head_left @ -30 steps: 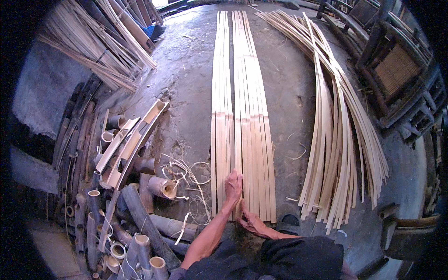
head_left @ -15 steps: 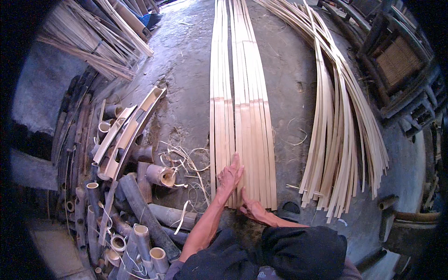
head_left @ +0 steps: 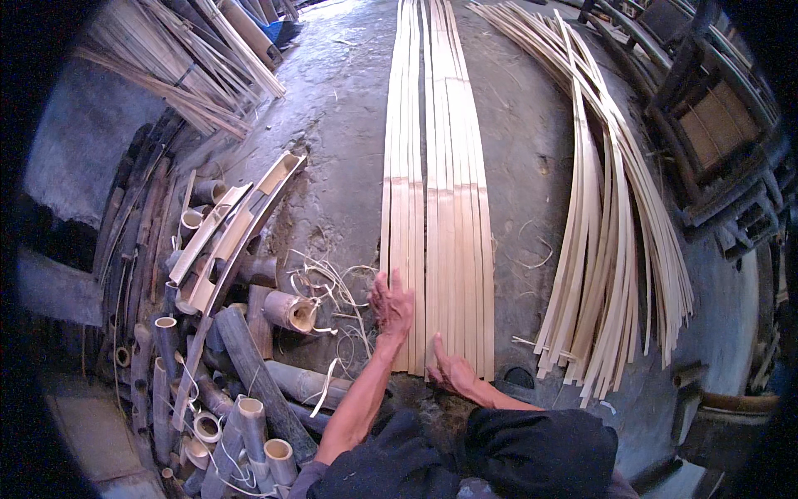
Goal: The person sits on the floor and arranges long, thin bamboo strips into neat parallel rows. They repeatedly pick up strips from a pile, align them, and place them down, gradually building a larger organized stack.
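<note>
Long pale bamboo strips lie side by side on the concrete floor, running away from me. My left hand rests flat on the near ends of the left strips, fingers spread. My right hand lies palm down on the near ends of the strips just to the right, fingers together and flat. Neither hand holds anything.
A curved heap of more bamboo strips lies to the right. Cut bamboo tubes and split halves pile up at the left, with loose shavings beside them. Bundled sticks lean at the far left. Dark wooden chairs stand at the right.
Both hands stay on the strip ends; my left hand has shifted slightly left and spread flatter. The view has tilted a little, bringing the strips nearer.
</note>
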`<state>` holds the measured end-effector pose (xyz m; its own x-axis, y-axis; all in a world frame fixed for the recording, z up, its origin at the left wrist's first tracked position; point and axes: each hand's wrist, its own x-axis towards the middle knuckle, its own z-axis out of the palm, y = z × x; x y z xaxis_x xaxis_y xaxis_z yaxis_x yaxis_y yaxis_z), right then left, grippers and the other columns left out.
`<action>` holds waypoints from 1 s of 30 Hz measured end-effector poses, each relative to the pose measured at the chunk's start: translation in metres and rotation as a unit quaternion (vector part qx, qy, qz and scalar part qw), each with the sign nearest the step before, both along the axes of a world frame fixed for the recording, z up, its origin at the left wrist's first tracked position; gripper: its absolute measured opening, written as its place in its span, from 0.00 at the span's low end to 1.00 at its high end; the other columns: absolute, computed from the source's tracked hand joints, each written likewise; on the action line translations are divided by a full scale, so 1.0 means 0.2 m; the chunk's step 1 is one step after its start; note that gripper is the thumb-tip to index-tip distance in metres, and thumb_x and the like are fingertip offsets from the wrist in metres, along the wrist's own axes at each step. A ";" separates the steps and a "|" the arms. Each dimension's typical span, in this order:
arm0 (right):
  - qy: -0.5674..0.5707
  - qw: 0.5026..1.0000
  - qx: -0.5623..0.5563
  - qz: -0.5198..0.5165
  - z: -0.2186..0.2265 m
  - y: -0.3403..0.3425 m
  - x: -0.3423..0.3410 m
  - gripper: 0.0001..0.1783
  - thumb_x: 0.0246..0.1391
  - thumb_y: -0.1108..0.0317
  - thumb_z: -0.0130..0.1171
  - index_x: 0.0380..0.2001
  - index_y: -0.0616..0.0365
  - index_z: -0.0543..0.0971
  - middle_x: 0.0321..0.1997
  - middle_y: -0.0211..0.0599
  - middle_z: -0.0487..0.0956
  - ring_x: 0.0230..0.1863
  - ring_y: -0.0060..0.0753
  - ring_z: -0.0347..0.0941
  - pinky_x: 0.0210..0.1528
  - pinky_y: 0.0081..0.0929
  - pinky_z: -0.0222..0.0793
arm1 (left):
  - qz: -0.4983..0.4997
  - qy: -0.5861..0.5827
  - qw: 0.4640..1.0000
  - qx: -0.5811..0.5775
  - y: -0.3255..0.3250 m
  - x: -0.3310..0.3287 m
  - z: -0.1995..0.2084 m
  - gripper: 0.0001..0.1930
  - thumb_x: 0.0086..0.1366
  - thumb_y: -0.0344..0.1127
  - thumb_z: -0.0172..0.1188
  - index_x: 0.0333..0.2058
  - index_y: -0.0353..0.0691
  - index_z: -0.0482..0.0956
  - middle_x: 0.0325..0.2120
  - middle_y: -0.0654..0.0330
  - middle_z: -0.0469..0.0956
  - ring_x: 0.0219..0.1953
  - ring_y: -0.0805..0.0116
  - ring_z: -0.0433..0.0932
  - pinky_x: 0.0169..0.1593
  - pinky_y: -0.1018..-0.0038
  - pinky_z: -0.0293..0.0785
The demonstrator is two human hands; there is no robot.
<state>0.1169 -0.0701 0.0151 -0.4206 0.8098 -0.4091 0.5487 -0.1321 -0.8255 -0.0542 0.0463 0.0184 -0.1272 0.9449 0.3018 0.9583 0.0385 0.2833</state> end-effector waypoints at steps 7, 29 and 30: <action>0.179 0.977 -0.079 -0.084 -0.20 -0.07 0.05 0.32 0.63 0.59 0.48 0.68 0.54 0.55 0.15 0.29 0.60 0.18 0.31 0.59 0.24 0.33 0.63 | 0.033 -0.183 0.980 -0.072 0.11 -0.13 -0.09 0.37 0.58 0.29 0.56 0.64 0.29 0.51 0.49 0.39 0.67 0.50 0.44 0.69 0.55 0.55 0.64; 0.117 0.984 0.115 -0.066 0.24 0.08 -0.11 0.35 0.64 0.64 0.50 0.69 0.52 0.50 0.34 0.46 0.79 0.32 0.32 0.77 0.36 0.29 0.74 | 0.042 -0.403 0.911 0.073 0.18 0.10 0.32 0.17 0.68 0.41 0.53 0.27 0.31 0.73 0.23 0.49 0.71 0.26 0.53 0.70 0.32 0.61 0.65; 0.121 0.980 0.139 -0.071 0.23 0.08 -0.12 0.37 0.64 0.66 0.50 0.71 0.51 0.46 0.33 0.45 0.80 0.35 0.30 0.78 0.38 0.29 0.75 | 0.042 -0.467 0.882 0.045 0.17 0.14 0.26 0.19 0.68 0.42 0.54 0.25 0.32 0.71 0.20 0.52 0.67 0.24 0.56 0.68 0.31 0.61 0.63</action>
<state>0.0924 -0.0532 0.0605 -0.3535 0.9330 -0.0670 0.3254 0.0555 -0.9440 -0.0262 0.0804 0.0709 -0.4290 0.8975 0.1023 0.3001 0.0348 0.9533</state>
